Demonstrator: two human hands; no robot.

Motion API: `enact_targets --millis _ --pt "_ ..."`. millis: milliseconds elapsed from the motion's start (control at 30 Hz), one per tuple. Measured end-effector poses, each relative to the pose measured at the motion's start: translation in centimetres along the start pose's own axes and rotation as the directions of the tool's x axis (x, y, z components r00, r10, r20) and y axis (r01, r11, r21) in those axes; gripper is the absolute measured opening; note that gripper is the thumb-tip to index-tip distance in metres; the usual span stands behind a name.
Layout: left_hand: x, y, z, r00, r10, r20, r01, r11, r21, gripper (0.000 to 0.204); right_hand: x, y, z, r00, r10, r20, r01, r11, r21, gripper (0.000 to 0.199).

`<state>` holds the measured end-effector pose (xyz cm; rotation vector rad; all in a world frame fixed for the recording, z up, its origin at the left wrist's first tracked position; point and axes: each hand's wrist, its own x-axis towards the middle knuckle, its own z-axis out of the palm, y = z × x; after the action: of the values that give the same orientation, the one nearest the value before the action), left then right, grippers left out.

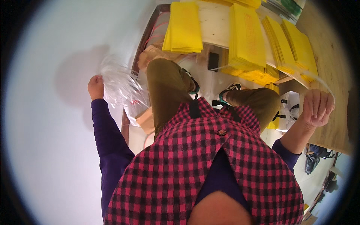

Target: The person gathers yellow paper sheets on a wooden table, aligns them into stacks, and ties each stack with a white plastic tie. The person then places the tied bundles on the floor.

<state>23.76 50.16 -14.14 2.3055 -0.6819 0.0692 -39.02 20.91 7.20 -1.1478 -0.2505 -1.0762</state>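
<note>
My left hand (96, 86) is raised at the left, closed on a bundle of clear plastic strips (120, 84) that fan out to the right against a white wall. My right hand (317, 107) is up at the right over a wooden table, fingers curled around a thin clear strip (300, 73) that runs left toward the yellow stacks. Below me are my knees in olive trousers (165, 90) and a red and black checked shirt (210, 165).
Several stacks of yellow sheets (245, 37) lie on wooden shelves (215, 24) ahead. A wooden tabletop (333, 56) stretches along the right. Brown paper (148, 120) and a white bag (290, 108) lie on the floor near my feet.
</note>
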Motion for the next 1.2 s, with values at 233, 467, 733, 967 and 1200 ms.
enact_targets --millis 233,467,733,967,1200 --pt "3.7 5.9 4.9 0.960 0.279 -0.020 -0.246 0.878 0.411 0.058 -1.3 -1.5 -1.0 0.997 0.063 0.043 -0.058 0.991 -0.117 0.028" --pt "-7.2 29.1 5.9 0.762 0.594 0.257 -0.183 0.579 -0.795 0.036 -0.3 -0.6 -1.0 0.969 0.172 0.175 -0.086 0.906 -0.414 0.035" --pt "-19.5 42.8 9.9 -0.027 0.904 0.426 0.340 0.410 -0.847 0.033 -1.6 2.9 -0.5 0.847 0.530 -0.043 -0.506 0.779 -0.370 0.026" --pt "-18.3 35.0 16.3 -0.146 0.607 0.781 0.437 0.748 -0.500 0.020 -7.7 1.8 -8.4 0.773 0.408 -0.486 -0.574 0.775 -0.263 0.031" --pt "-17.0 26.8 24.4 0.034 0.170 0.985 0.491 0.856 -0.165 0.022 -14.8 7.1 -18.0 0.463 0.323 -0.825 -0.238 0.942 0.236 0.020"
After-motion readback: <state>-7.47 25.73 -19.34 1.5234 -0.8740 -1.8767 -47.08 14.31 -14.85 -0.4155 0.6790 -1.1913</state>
